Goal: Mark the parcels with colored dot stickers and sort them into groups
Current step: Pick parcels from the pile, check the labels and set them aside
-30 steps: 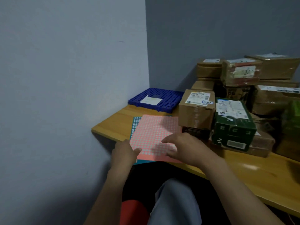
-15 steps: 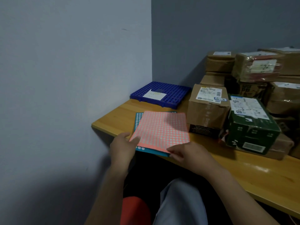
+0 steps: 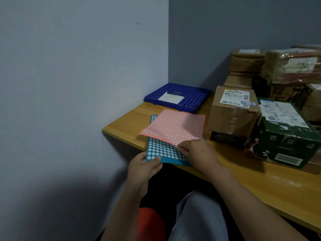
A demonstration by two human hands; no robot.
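The left hand (image 3: pixel 144 166) pinches the near-left corner of a teal-blue paper sheet of white dot stickers (image 3: pixel 165 152), thumb on top and fingers hidden beneath; that looks meant to pin the lower sheet so it cannot slide. Just beyond and right of that pinch, a salmon-pink paper sheet of pale dot stickers (image 3: pixel 175 129) hangs raised above it, its near-left corner floating free and its far edge sagging toward the pale wooden tabletop (image 3: pixel 260 185). Farther out from both grips sits a dark blue perforated plastic tray (image 3: pixel 191 94) with a white paper slip (image 3: pixel 171 98) on it, untouched. The right hand (image 3: pixel 198 152) has its fingers curled round the pink sheet's near edge and lifts it, probably to part the two colours before a dot is peeled. To the right of this grip, near but not touched, wait the parcels: a brown cardboard box with a white shipping label (image 3: pixel 232 112), then a dark green printed carton (image 3: pixel 284 136) just beside it, with more brown boxes stacked behind. None shows a dot sticker, so marking seems not yet begun.
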